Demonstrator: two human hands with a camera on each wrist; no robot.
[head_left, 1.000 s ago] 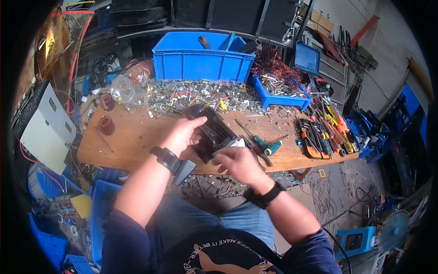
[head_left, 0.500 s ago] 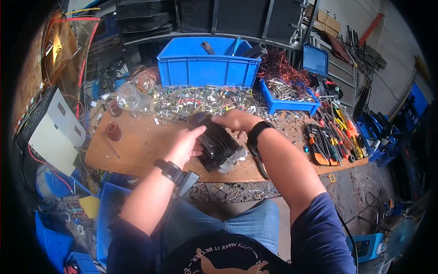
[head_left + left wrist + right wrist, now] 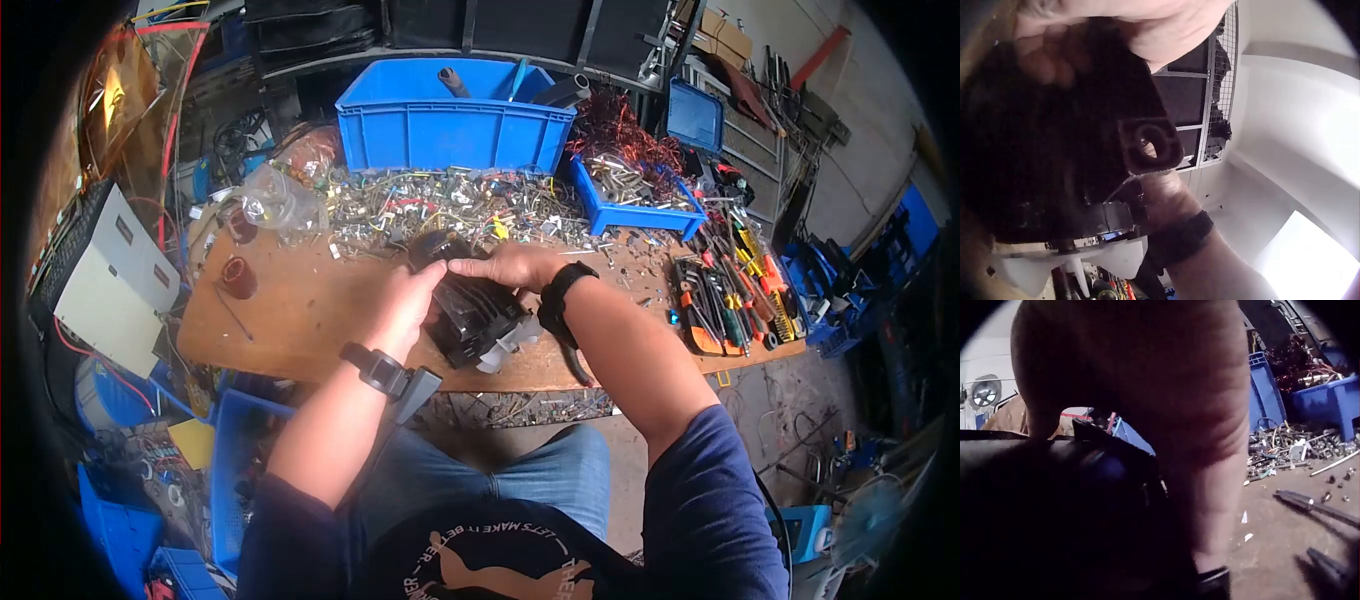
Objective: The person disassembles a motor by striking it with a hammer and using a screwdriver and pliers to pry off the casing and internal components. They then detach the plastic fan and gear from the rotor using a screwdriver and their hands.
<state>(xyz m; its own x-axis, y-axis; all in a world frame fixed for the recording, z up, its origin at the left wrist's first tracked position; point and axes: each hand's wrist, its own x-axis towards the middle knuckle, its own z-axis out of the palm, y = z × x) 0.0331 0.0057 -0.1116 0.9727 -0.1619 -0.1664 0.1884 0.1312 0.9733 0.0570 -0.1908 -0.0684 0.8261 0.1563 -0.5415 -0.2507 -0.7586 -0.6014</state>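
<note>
A black plastic housing (image 3: 470, 318) is tilted over the front of the wooden table, with white fan blades (image 3: 508, 346) at its near end. My left hand (image 3: 404, 306) grips its left side, thumb on top. From the right, my right hand (image 3: 512, 268) holds the far part, its thumb meeting the left thumb in the head view. The left wrist view has a corner lug (image 3: 1150, 145) with a round hole, and the white blades (image 3: 1075, 265) below. In the right wrist view my right hand (image 3: 1147, 375) arches over the dark housing (image 3: 1054, 512).
Small metal and wire scrap (image 3: 400, 205) covers the back of the table, before a large blue bin (image 3: 455, 140). A smaller blue tray (image 3: 640, 217) holds metal pieces. Hand tools (image 3: 735, 290) lie at the right, pliers (image 3: 577, 368) beside my right forearm, brown spools (image 3: 238, 278) at the left.
My right hand has moved from the housing's near end by the white blades to its far right side, where it now holds on. The left hand keeps its grip on the left side.
</note>
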